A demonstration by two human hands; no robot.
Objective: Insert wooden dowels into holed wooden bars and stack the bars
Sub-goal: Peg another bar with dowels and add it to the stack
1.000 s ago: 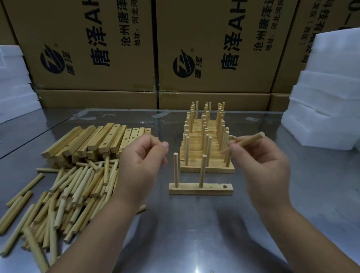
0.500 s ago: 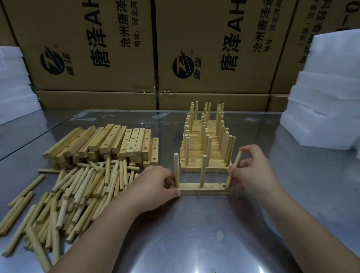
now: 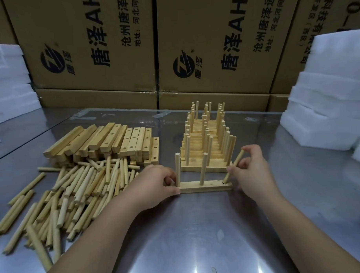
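A holed wooden bar (image 3: pixel 205 186) lies flat on the metal table in front of me with two dowels standing upright in it. My left hand (image 3: pixel 154 186) grips the bar's left end. My right hand (image 3: pixel 251 170) pinches a third dowel (image 3: pixel 234 166), tilted, its lower tip at the bar's rightmost hole. Behind the bar stands a stack of finished bars with dowels (image 3: pixel 206 143). Empty holed bars (image 3: pixel 114 140) are piled at the left, loose dowels (image 3: pixel 75 191) spread in front of them.
Cardboard boxes (image 3: pixel 151 47) wall off the back of the steel table (image 3: pixel 199 237). White foam blocks are stacked at the right (image 3: pixel 327 100) and at the far left (image 3: pixel 7 81).
Both hands have come down from mid-air to the bar. The left now grips its left end, and the right has brought its dowel to the rightmost hole.
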